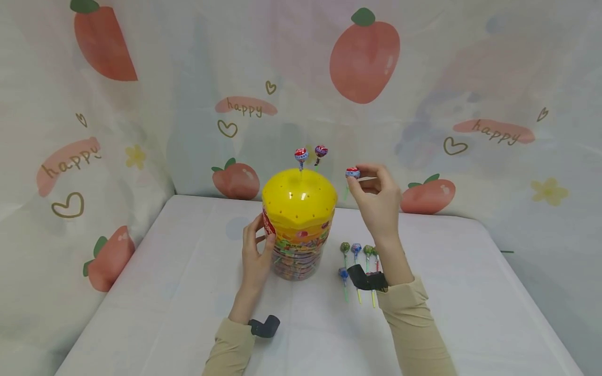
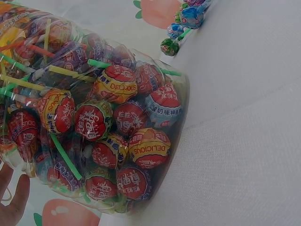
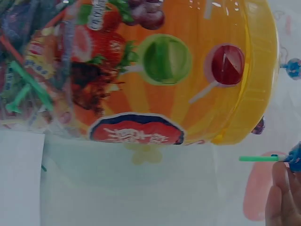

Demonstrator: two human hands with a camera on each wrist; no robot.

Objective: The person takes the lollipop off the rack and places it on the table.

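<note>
A clear jar (image 1: pixel 297 256) packed with wrapped lollipops stands upright on the table under a domed yellow lid (image 1: pixel 301 196) dotted with small holes. Two lollipops, one blue and red (image 1: pixel 301 154) and one purple (image 1: pixel 321 151), stick up from the lid's far side. My left hand (image 1: pixel 256 250) holds the jar's left side, thumb toward the front. To the right of the lid, my right hand (image 1: pixel 378 196) pinches a blue-and-red lollipop (image 1: pixel 352 173) by its wrapped head. Its green stick (image 3: pixel 261 159) points down and hangs apart from the lid.
Several lollipops (image 1: pixel 356 249) lie on the white table (image 1: pixel 188 292) right of the jar, partly hidden behind my right wrist. A dark wrist camera (image 1: pixel 367 279) sits on that arm. Behind the table hangs a backdrop cloth (image 1: pixel 301 68) printed with fruit.
</note>
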